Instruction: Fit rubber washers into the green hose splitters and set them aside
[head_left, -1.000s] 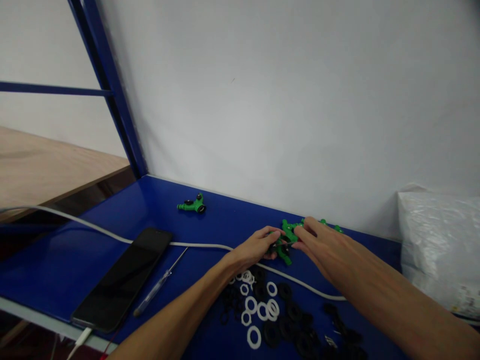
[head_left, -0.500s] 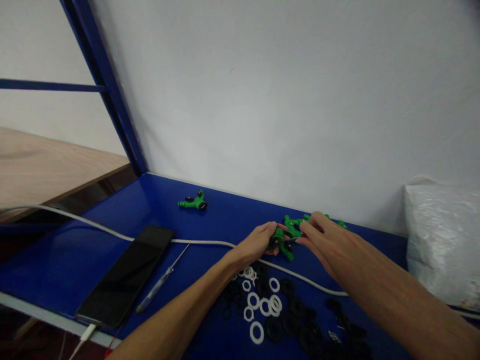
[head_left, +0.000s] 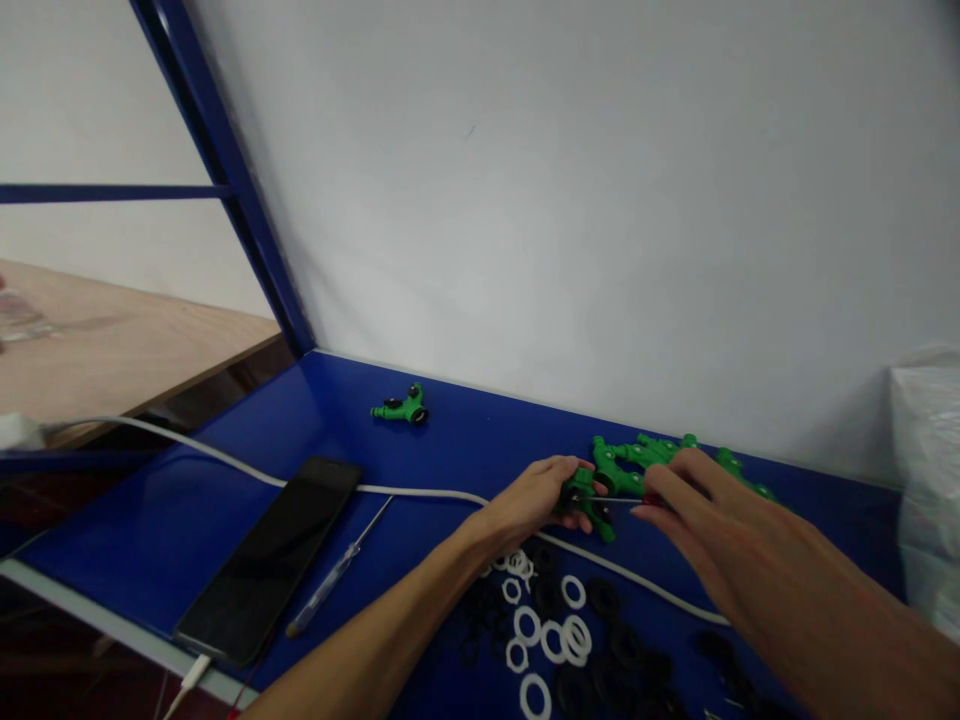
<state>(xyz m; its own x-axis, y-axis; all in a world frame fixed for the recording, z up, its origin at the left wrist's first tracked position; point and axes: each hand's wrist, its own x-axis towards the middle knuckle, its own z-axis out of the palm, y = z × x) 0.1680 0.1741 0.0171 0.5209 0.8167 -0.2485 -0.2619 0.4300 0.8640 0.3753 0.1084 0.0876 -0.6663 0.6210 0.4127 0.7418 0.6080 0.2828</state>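
Note:
My left hand [head_left: 534, 500] is closed round a green plastic hose fitting [head_left: 590, 499] on the blue table [head_left: 225, 470]. My right hand [head_left: 697, 510] pinches a thin metal tool [head_left: 615, 499] with a red end, whose tip points at the fitting. Behind them lies a heap of more green fittings [head_left: 660, 455] against the wall. One separate green fitting [head_left: 403, 408] lies further left. White rings [head_left: 551, 635] and black rings [head_left: 615, 650] are scattered in front of my hands.
A black phone [head_left: 274, 555] on a white cable [head_left: 420, 491] lies at the left, with a clear-handled screwdriver [head_left: 337, 580] beside it. A white plastic bag [head_left: 926, 470] stands at the right. A blue frame post [head_left: 232, 190] rises at the left, with a wooden table [head_left: 97, 340] beyond.
My right hand has drawn back to the right from the fitting, so the thin tool now shows between the hands. The view has shifted slightly left.

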